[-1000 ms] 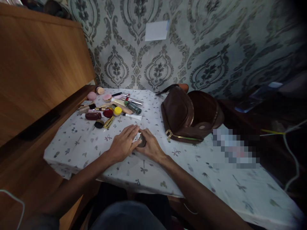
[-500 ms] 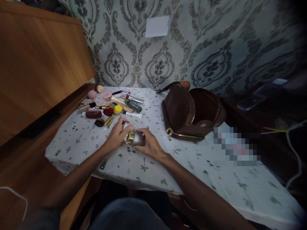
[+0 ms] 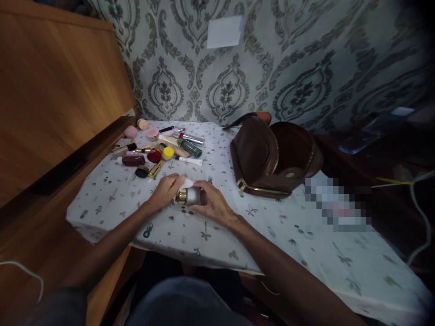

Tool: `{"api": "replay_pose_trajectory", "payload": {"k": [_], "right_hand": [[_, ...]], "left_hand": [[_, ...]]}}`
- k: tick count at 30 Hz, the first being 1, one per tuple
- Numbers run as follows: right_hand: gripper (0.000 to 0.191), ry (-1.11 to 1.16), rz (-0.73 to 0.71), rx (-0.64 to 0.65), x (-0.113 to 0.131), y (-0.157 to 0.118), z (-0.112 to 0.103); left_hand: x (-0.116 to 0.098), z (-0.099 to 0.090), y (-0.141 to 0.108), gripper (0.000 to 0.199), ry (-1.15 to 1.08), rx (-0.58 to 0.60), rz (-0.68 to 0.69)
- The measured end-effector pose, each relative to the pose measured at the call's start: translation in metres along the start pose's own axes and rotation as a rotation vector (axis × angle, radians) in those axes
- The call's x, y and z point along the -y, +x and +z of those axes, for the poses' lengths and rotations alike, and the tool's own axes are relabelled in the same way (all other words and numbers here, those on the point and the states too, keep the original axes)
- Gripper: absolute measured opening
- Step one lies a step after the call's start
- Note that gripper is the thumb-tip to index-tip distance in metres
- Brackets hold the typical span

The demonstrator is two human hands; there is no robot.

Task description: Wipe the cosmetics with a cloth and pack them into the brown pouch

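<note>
My right hand [image 3: 216, 206] is closed round one end of a frosted cosmetic jar [image 3: 193, 196] with a shiny gold band, tilted onto its side low over the table. My left hand [image 3: 163, 193] pinches a white tissue [image 3: 186, 183] against the jar's upper side, by the gold end. Part of the tissue and the jar's far end are hidden by my fingers. Beyond my left hand lie a gold tube [image 3: 156, 169], a round black-and-gold pot [image 3: 142, 171] and a white tube [image 3: 190, 161].
Several cosmetics, including a maroon bottle [image 3: 133, 160], a yellow-lidded pot [image 3: 167, 153] and a dark green bottle [image 3: 190, 148], spread over the table's far left. An unzipped brown bag [image 3: 253, 151] stands at right. A wooden cabinet [image 3: 61, 68] borders the left; patterned wall rises behind.
My left hand has shifted the tissue from the gold end up over the jar's upper side. More of the gold band and frosted body shows. My right hand keeps its hold.
</note>
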State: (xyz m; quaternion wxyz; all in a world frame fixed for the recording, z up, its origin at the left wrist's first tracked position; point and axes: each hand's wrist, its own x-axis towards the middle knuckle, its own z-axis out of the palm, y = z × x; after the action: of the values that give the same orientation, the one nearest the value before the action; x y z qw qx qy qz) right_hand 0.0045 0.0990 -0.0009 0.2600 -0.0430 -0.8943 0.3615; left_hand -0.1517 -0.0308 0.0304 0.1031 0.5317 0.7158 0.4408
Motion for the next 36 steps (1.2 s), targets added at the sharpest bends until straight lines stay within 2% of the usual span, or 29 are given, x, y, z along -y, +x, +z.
{"api": "replay_pose_trajectory", "payload": {"k": [3, 7, 10, 13, 16, 25, 30, 36], "right_hand": [[0.057, 0.026, 0.031, 0.012, 0.001, -0.001, 0.000], [0.057, 0.032, 0.059, -0.021, 0.001, -0.002, 0.001], [0.055, 0.016, 0.028, -0.075, 0.002, -0.001, 0.001], [0.051, -0.011, 0.023, -0.153, 0.002, 0.000, 0.001], [0.047, -0.066, 0.020, -0.186, 0.002, 0.000, 0.000], [0.047, -0.209, -0.088, -0.166, 0.001, -0.002, 0.000], [0.046, -0.309, -0.115, -0.169, 0.005, -0.003, -0.003], [0.046, -0.402, -0.123, -0.166, 0.006, -0.002, -0.005]], "left_hand": [[0.007, 0.000, -0.001, 0.052, -0.089, 0.036, -0.190], [0.006, 0.000, -0.003, 0.060, -0.178, 0.028, -0.328], [-0.001, 0.002, -0.006, 0.063, -0.321, 0.099, -0.451], [-0.009, 0.008, -0.008, 0.055, -0.560, 0.135, -0.604], [-0.014, 0.013, -0.011, 0.041, -0.744, 0.120, -0.717], [-0.029, 0.010, -0.017, 0.015, -0.900, 0.064, -0.785], [-0.034, 0.007, -0.018, 0.012, -0.974, 0.072, -0.794], [-0.038, 0.008, -0.019, 0.014, -1.029, 0.020, -0.822]]}}
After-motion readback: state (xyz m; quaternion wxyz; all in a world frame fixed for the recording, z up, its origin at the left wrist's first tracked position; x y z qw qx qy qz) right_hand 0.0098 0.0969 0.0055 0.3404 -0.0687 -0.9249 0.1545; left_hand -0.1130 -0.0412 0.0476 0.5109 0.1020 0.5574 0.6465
